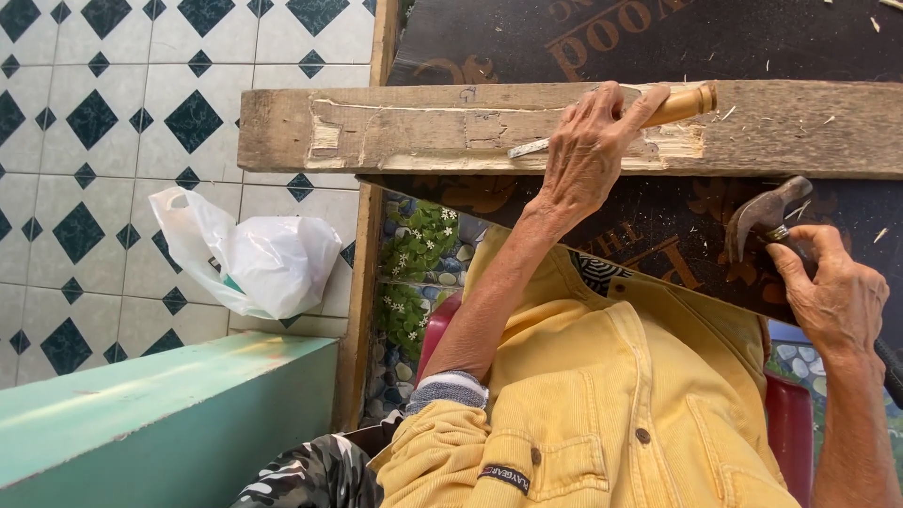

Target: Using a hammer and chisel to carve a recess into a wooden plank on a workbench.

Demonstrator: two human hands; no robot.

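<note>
A yellow shirt (602, 414) fills the bottom of the view, close to the camera, with a rolled-up sleeve at the elbow. Beside it on the left is a light green ledge (160, 414). The left hand (588, 155) reaches up to a long, old wooden plank (414, 127) that lies across a dark board (640, 38). Its fingers are closed around a chisel (649, 115) with a tan wooden handle. The chisel lies flat along the plank, and its metal blade points left into a pale, cut-out strip in the wood. The right hand (832, 296) is lower down, near the right edge. Its fingers are wrapped tight around the handle of a hammer (767, 216), just under the metal head. The hammer head is below the plank and not touching it. A white plastic bag (249, 254) lies on the tiled floor (103, 122).
</note>
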